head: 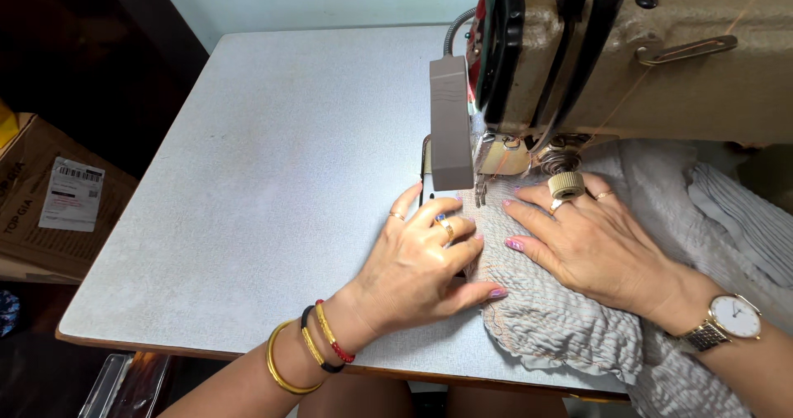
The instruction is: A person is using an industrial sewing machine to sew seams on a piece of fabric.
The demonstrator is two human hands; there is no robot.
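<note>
A beige sewing machine [661, 54] stands at the back right of a grey table [273, 187]. Grey gathered fabric [562, 319] lies under its needle [481, 188] and spills off to the right. My left hand [421, 261], with rings and several bangles on the wrist, rests with curled fingers on the fabric's left edge just in front of the needle. My right hand [595, 244], with rings and a wristwatch, lies flat on the fabric right of the needle, fingers pointing at the presser foot.
A grey lamp block [451, 121] hangs on the machine's left side above the needle plate. A cardboard box [49, 195] with a white label sits on the floor at the left. The table's front edge [206, 352] runs close to my wrists.
</note>
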